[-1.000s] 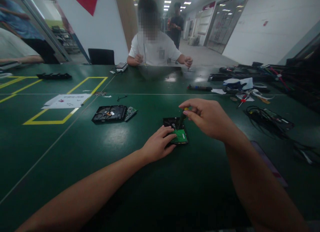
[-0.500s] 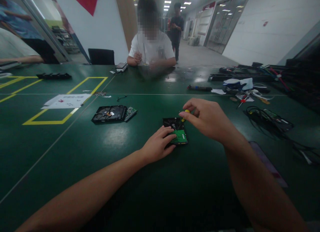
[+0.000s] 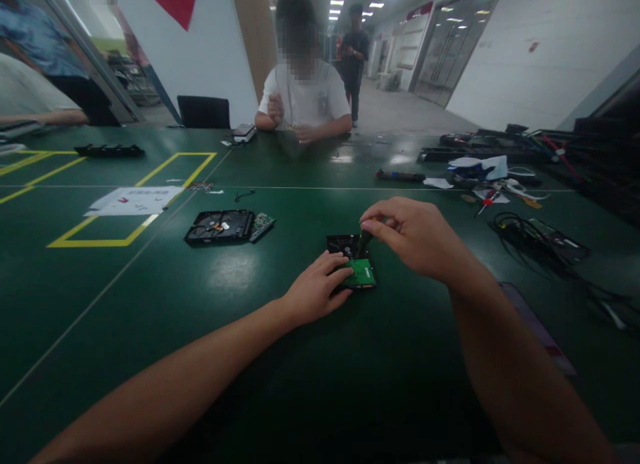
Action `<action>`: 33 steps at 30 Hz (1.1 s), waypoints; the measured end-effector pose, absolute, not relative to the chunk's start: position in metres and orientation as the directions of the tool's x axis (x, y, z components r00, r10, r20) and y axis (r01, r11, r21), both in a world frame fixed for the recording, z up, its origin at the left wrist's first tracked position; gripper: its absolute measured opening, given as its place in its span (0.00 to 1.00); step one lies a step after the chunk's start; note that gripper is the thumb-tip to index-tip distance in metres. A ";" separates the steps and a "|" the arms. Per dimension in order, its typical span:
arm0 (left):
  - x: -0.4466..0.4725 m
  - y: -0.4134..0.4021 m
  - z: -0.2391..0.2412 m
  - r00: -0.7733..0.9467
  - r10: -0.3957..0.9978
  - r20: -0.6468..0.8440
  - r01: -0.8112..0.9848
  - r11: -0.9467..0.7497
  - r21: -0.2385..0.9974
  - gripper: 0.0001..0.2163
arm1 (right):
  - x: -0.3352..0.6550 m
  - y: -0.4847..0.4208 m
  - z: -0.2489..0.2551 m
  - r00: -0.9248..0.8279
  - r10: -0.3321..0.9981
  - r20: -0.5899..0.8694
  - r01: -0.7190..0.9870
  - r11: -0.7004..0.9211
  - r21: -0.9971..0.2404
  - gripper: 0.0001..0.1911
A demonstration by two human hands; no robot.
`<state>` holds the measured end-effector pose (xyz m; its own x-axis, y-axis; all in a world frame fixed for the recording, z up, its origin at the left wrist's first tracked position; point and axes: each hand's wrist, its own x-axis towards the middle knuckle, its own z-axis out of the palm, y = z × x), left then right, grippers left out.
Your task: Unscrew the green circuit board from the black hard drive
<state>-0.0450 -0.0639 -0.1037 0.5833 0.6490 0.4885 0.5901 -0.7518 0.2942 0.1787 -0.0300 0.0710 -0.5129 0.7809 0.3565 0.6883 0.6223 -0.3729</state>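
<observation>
A black hard drive with a green circuit board on top lies on the green table in front of me. My left hand rests on its near left corner, fingers curled against the board and steadying it. My right hand is closed in a pinch on the top of a small dark screwdriver, which stands nearly upright with its tip on the drive.
A second opened hard drive with a loose board lies to the left. Yellow floor-tape lines frame a white paper. Cables, tools and rags clutter the right side. A person in a white shirt sits across the table.
My right hand's fingers have shifted round the screwdriver handle, so its yellow cap is hidden now. The left hand and the drive stay put. The person opposite has drawn both hands in.
</observation>
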 end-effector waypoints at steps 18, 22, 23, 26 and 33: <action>-0.044 -0.066 -0.100 0.568 0.654 0.499 0.588 -0.747 0.310 0.17 | 0.179 -0.034 0.075 -0.514 0.787 0.342 0.702 0.615 -0.360 0.11; -0.043 -0.066 -0.099 0.566 0.654 0.501 0.585 -0.747 0.314 0.17 | 0.177 -0.033 0.073 -0.511 0.788 0.343 0.707 0.613 -0.352 0.11; -0.042 -0.066 -0.099 0.566 0.654 0.502 0.587 -0.747 0.312 0.17 | 0.177 -0.033 0.072 -0.514 0.783 0.351 0.703 0.619 -0.350 0.11; -0.043 -0.065 -0.100 0.571 0.649 0.503 0.590 -0.750 0.298 0.17 | 0.178 -0.032 0.070 -0.525 0.767 0.369 0.685 0.638 -0.352 0.10; -0.044 -0.065 -0.101 0.578 0.647 0.498 0.592 -0.752 0.289 0.17 | 0.177 -0.033 0.072 -0.585 0.732 0.349 0.639 0.681 -0.357 0.07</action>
